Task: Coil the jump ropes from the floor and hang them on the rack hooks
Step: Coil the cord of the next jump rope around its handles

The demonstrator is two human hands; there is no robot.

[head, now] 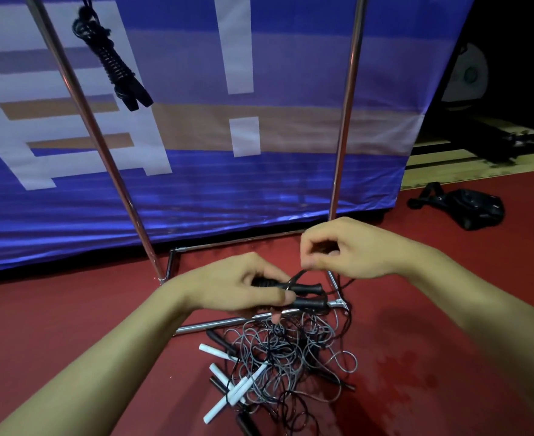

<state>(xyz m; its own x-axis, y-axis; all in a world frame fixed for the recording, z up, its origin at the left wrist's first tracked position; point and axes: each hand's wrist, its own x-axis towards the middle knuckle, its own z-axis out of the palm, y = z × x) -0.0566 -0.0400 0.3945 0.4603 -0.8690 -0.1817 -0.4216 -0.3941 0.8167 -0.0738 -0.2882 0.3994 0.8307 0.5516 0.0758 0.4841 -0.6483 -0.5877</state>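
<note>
Coiling is just starting: the left hand (240,286) grips two black handles (303,295) together, the right hand (344,248) pinches their cord (297,275) above the tangled rope pile (284,363) on the floor (70,325). Next, wrap cord around the handles, then hang beside the coiled rope (111,58) on the rack (347,105).

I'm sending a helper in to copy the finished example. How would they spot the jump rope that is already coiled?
Look at the metal rack in front of the blue banner. High by its left pole hangs a coiled rope, black, wound tight, both handles pointing down. It alone hangs; the other ropes lie tangled on the floor.
</note>
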